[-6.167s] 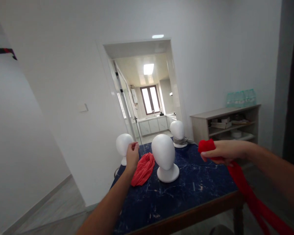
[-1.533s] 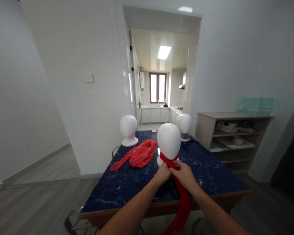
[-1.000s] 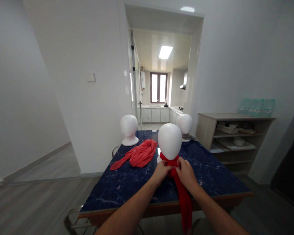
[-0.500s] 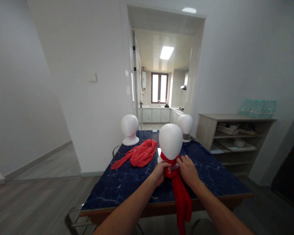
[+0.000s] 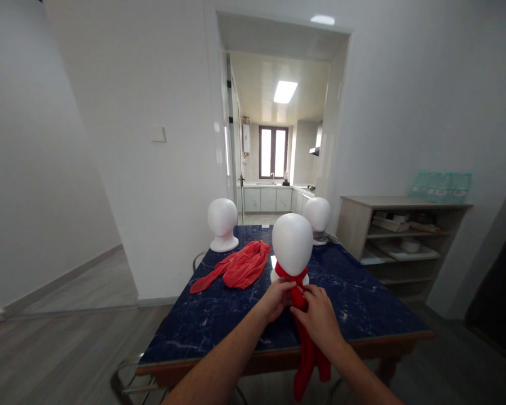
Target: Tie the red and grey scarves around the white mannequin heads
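Observation:
A white mannequin head (image 5: 292,243) stands upright near the front of the blue marbled table (image 5: 219,326). Wrapped round its neck is a red scarf (image 5: 306,360), whose tails hang down over the table's front edge. At the neck, my left hand (image 5: 278,298) pinches the scarf from the left side. My right hand (image 5: 318,315) grips the scarf's front just below, fingers and thumb curled on the cloth. Both hands are close together and partly cover the scarf there.
A coral-red scarf (image 5: 247,265) lies loosely bunched left of the head. Two more white mannequin heads, a left one (image 5: 222,220) and a right one (image 5: 318,212), stand at the back, with grey cloth (image 5: 331,238) beside the right one. A shelf unit (image 5: 356,225) stands at the right.
My right hand has moved down from the side of the neck to the scarf's front. The hanging tails have shifted and now spread apart. My left hand stays near the neck.

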